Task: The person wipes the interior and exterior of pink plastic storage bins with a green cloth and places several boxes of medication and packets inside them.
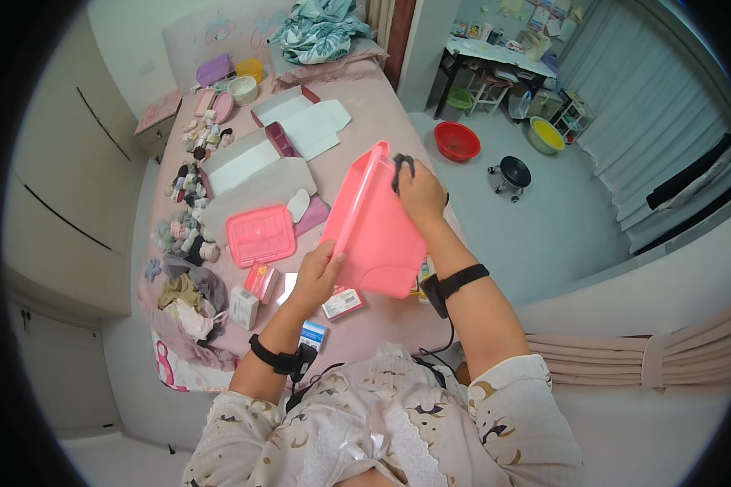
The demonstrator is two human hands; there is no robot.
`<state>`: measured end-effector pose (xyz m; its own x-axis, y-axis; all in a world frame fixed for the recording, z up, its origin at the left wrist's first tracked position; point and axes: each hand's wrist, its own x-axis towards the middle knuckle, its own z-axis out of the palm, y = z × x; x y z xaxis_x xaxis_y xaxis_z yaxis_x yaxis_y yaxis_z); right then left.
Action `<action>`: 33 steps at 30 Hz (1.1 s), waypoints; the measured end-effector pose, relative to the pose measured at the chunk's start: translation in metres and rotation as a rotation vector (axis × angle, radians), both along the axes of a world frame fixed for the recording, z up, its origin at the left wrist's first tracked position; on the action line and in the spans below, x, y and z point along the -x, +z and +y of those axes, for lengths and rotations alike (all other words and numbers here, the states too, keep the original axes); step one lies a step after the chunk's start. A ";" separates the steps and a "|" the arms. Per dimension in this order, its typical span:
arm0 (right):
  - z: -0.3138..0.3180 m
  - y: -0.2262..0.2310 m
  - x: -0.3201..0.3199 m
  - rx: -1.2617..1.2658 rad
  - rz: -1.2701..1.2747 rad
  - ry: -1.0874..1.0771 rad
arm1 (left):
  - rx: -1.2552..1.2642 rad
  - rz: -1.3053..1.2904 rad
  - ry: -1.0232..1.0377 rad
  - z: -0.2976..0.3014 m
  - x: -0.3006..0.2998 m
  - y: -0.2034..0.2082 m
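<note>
Both hands held a pink plastic bin (378,235), tilted, over the right half of the bed (369,109), close to its right edge. The left hand (318,272) pinched the bin's lower left side, thumb showing on the outer face and the other fingers partly hidden. The right hand (422,195) was curled at the upper right side, its fingers closed around a dark item (404,172) against the bin; whether that was a cloth or a fitting I could not tell. A black strap circled each forearm.

Left of the bin, toward the middle of the bed, lay a pink lid (261,235), flat, just beside an open white carton (244,166) with a maroon inside end. A second open carton (288,114) lay beyond it, nearer the headboard. Small rolled bundles (188,188) ran along the bed's left edge, and a heap of clothes (188,294) sat near its lower left corner. Toward the near edge stood a white box (244,308), with a blue-and-white box (313,334) to its right. Purple and yellow baskets (250,69) stood near the far left corner.
</note>
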<state>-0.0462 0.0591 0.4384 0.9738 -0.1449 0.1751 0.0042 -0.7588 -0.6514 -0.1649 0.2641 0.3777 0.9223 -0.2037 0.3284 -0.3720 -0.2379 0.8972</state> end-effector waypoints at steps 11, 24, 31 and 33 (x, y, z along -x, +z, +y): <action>-0.067 -0.039 0.009 -0.257 -0.330 -0.269 | 0.409 0.250 0.293 0.025 -0.024 -0.005; -0.008 -0.015 -0.011 0.225 -0.478 0.492 | 0.487 0.322 0.106 0.001 -0.019 0.009; 0.081 -0.053 0.081 0.212 -0.551 0.598 | 0.508 0.290 0.250 0.007 -0.040 -0.020; 0.077 -0.056 0.092 0.298 -0.622 0.641 | 0.789 0.390 0.262 0.010 -0.043 -0.014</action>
